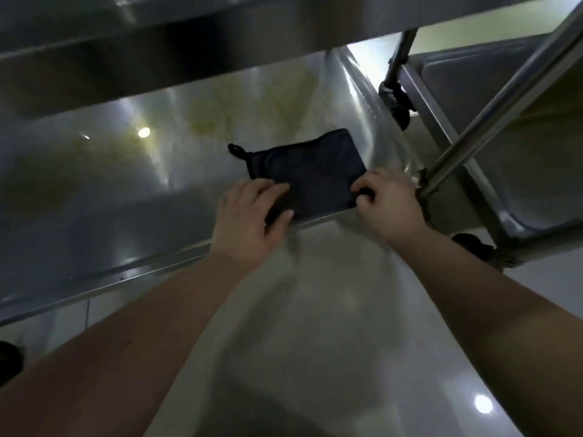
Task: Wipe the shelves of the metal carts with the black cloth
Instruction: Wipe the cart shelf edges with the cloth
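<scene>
The black cloth [307,170], folded into a rectangle with a small loop at its far left corner, lies on the lower shelf [126,171] of a metal cart, near the shelf's front right corner. My left hand [249,219] holds the cloth's near left corner, fingers on top and thumb under the edge. My right hand [386,203] pinches the near right corner with curled fingers. Yellowish smears show on the shelf beyond the cloth.
An upper shelf [157,42] overhangs the lower one at the top of the view. A second metal cart [517,146] stands close on the right, with its upright tube [492,111], frame and black caster [396,102]. Pale glossy floor lies below my arms.
</scene>
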`<state>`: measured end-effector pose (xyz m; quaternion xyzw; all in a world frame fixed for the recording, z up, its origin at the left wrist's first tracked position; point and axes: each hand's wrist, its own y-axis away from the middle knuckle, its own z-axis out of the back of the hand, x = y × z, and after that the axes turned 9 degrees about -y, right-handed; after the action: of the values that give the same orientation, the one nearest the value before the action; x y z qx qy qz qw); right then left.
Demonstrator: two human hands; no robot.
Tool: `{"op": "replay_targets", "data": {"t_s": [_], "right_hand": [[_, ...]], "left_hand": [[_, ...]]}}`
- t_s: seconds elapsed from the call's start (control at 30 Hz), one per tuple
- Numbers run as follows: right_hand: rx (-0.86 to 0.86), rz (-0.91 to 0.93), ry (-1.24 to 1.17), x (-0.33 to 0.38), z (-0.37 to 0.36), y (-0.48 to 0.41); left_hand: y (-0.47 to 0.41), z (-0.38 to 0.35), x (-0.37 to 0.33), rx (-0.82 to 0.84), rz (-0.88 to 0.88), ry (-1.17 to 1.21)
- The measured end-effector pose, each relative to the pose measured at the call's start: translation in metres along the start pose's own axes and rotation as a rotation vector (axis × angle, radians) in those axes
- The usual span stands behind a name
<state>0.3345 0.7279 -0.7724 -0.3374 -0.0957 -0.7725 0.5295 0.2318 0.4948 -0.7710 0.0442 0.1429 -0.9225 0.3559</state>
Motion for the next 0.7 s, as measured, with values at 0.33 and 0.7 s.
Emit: {"op": "replay_targets", "data": {"t_s": [0.33,0.7], "right_hand": [[0.511,-0.037,0.424,0.036,-0.053,-0.047],[0.499,-0.114,0.465,0.047,-0.045,0.019]], "left_hand": [[-0.015,-0.016,0.053,0.344,0.290,-0.271],[0.022,-0.013,0.052,0.408,0.178,-0.274]]}}
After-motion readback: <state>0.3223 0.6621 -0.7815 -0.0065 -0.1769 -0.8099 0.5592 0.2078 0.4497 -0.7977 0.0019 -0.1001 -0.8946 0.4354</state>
